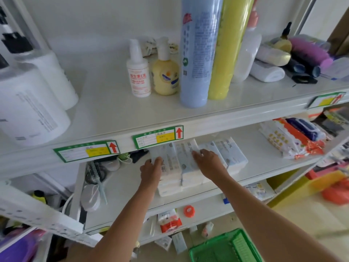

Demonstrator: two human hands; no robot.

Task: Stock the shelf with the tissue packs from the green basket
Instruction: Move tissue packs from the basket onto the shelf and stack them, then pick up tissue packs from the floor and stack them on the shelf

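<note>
On the middle shelf (264, 159), left hand (151, 172) and right hand (208, 163) lie flat-fingered atop the tissue packs (233, 155); green basket (243, 246) down at five o'clock.

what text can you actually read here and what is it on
"维生素E乳": red print on the small white spray bottle.
Red up arrow, no words: on the green shelf labels; their small print is blurred.
Tall blue bottle, tissue packs, big white jugs: print too blurred to read.
</note>
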